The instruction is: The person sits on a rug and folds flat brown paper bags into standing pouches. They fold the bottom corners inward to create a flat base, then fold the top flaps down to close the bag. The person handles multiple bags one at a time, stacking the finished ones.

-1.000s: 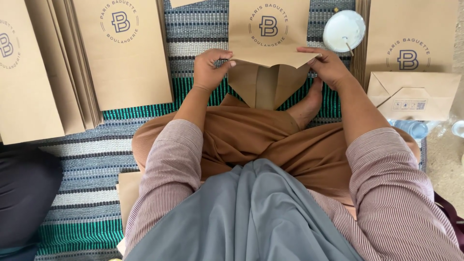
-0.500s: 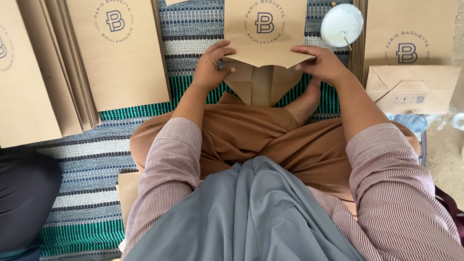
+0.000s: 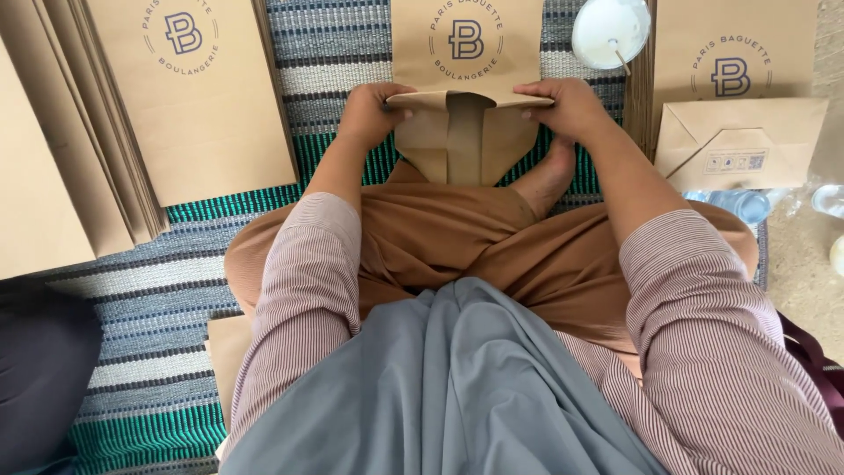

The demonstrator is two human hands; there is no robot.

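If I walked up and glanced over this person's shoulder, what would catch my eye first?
Most striking is the brown paper bag at top centre, its bottom flap folded toward the person, with the left hand and right hand pressing on its two ends. A fanned stack of flat bags fills the upper left on a striped woven mat. At the upper right lie a white round dish and another folded bag.

Both arms stretched forward, sleeves pushed up; left hand [image 3: 371, 113] and right hand [image 3: 563, 107] level, fingers curled, pinching.
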